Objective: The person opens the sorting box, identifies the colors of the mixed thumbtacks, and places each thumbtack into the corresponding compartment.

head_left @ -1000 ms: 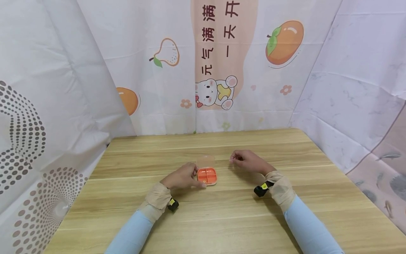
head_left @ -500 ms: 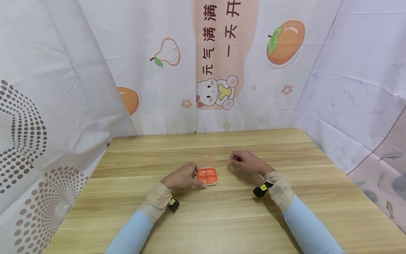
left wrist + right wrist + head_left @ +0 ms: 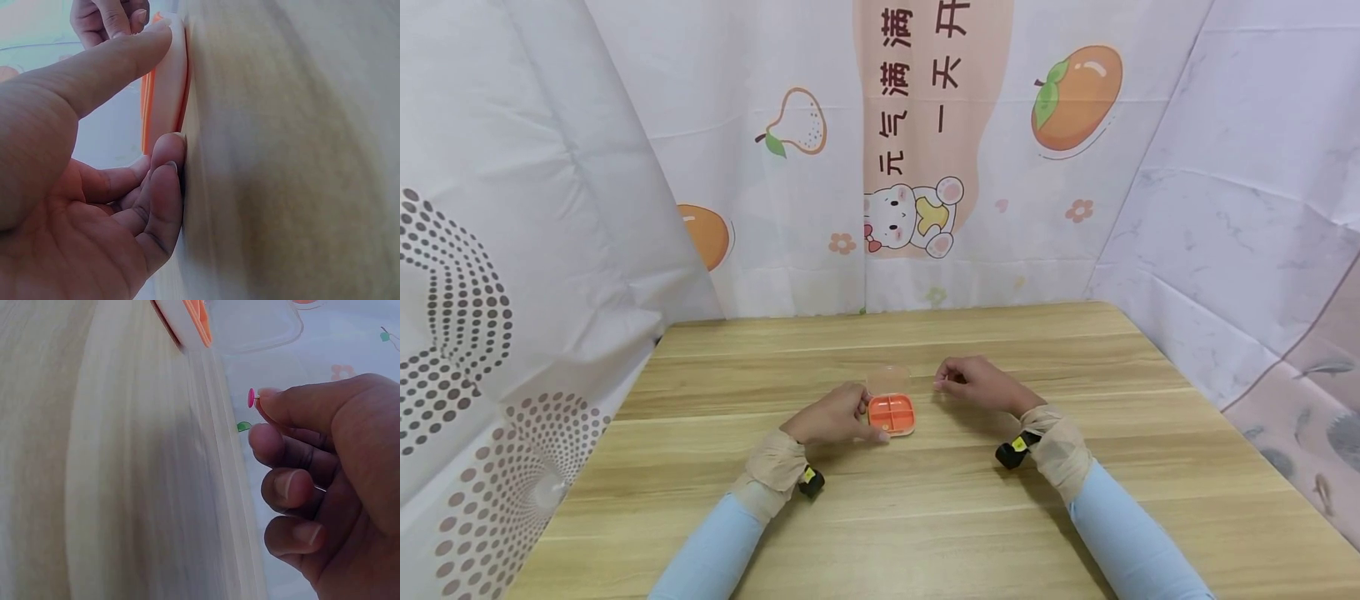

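A small orange pill box with a divided inside lies on the table, its clear lid folded back away from the person. My left hand grips it at its left side, thumb along the near edge and other fingers curled by the left edge. A tiny pale spot shows in the near left compartment, too small to identify. To the right of the box, my right hand pinches a thumbtack with a pink head between thumb and index finger. The tack's short pin points back toward the fingertips.
The wooden table reaches back to a printed curtain. More curtains hang at the left and right sides. A small black camera is strapped to the right wrist, and another camera to the left.
My right hand has drifted slightly left, closer to the pill box, with the thumbtack in its pinch. The left hand and the box have stayed in place.
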`<state>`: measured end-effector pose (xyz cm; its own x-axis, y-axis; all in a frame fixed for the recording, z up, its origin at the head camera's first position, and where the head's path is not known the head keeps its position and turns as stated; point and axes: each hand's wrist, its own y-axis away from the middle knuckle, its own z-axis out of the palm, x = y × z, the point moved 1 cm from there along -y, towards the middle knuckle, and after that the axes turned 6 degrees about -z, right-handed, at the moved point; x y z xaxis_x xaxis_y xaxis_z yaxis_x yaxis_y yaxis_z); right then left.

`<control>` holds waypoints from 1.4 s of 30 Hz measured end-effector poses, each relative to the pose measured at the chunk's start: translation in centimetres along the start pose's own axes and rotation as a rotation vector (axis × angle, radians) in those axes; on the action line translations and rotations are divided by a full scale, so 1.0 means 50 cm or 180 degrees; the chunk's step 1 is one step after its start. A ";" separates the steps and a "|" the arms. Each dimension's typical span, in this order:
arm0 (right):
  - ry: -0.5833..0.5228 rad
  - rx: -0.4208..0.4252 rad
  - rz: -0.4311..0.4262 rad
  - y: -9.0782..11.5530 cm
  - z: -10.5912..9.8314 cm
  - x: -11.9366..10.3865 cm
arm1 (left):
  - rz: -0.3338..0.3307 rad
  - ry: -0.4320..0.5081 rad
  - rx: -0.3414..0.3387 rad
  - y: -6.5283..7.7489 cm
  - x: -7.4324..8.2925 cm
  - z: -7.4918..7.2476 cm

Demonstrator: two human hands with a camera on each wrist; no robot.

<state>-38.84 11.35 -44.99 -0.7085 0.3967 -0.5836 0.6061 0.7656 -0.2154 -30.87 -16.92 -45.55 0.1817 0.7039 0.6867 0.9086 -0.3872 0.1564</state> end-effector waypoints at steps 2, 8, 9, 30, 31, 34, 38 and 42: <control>-0.0005 -0.0004 -0.0015 -0.001 0.001 -0.001 | -0.0010 -0.0011 0.0004 0.000 0.000 0.000; -0.0039 -0.0018 -0.0042 -0.003 0.007 -0.001 | -0.0008 -0.0054 0.0006 -0.003 -0.002 0.001; -0.0048 -0.0022 -0.0041 -0.004 0.008 -0.002 | -0.0003 -0.0057 0.0007 -0.004 -0.001 0.001; 0.0161 -0.0082 -0.0109 -0.013 0.030 -0.016 | 0.0010 -0.0092 0.0028 -0.005 0.000 0.000; 0.0169 -0.0081 -0.0116 -0.014 0.032 -0.017 | 0.0013 -0.0091 0.0028 -0.004 0.000 0.000; 0.0180 -0.0078 -0.0159 -0.015 0.035 -0.021 | 0.0017 -0.0104 0.0026 -0.004 0.000 -0.001; 0.0189 -0.0069 -0.0210 -0.017 0.037 -0.027 | -0.0006 -0.0111 0.0025 -0.003 0.000 -0.001; 0.0172 -0.0109 -0.0136 -0.017 0.040 -0.031 | -0.0015 -0.0108 0.0015 -0.004 0.000 -0.001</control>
<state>-37.53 9.04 -45.45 -0.7524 0.3895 -0.5312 0.5629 0.7989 -0.2117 -31.05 -16.88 -45.53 0.1900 0.7255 0.6615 0.9113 -0.3811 0.1561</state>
